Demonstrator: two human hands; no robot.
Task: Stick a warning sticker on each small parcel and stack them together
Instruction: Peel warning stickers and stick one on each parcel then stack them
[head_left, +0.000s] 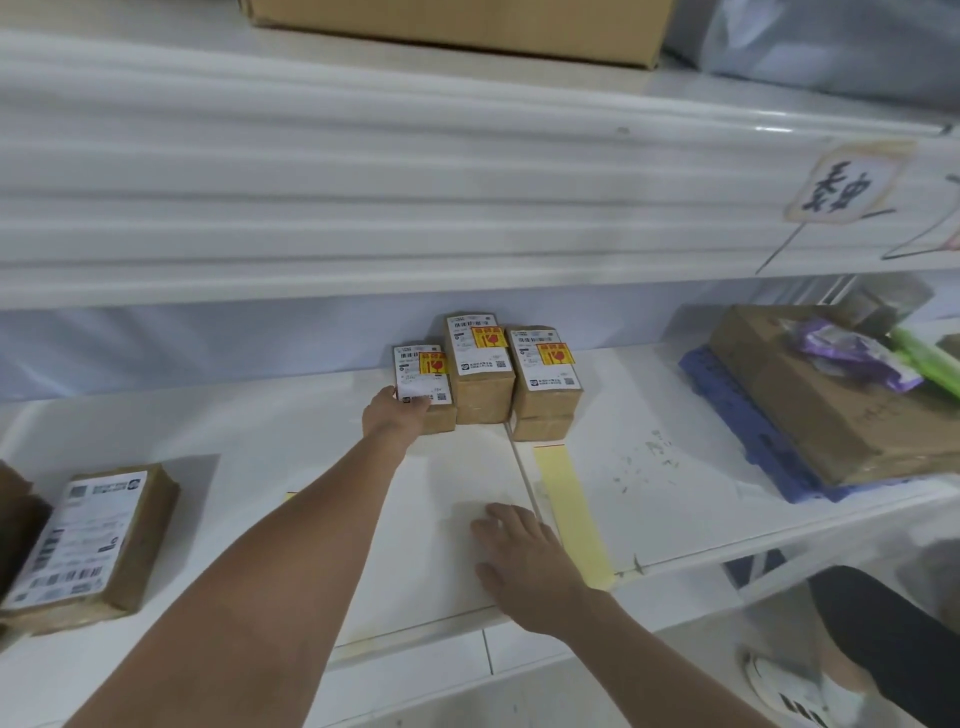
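A person's right hand (519, 551) is resting flat on the white shelf (260, 441), fingers spread and holding nothing, just beside a yellow backing strip (571, 509). At the near left a brown parcel (88, 540) is lying well apart from the others, carrying a shipping label but no warning sticker that can be seen.

Farther in, the left hand (397, 413) is reaching to the low parcel (423, 387) at the left of a cluster. Its fingers are lying over the parcel's near-left corner, but whether they are gripping or only pressing cannot be told from behind. That parcel is sitting against a taller middle pile (480, 364), which is touching a two-parcel pile (545, 379) on the right. Each top is showing a yellow-and-red sticker (488, 338). At the far right a large box (805, 405) is sitting on a blue tray (727, 395).

The likely trouble is twofold. A shove from the outstretched arm could be knocking the low parcel into its neighbours and skewing the piles. The lone parcel, being so far from the group, risks being missed. A sticker pressed on carelessly could also be covering its barcode.
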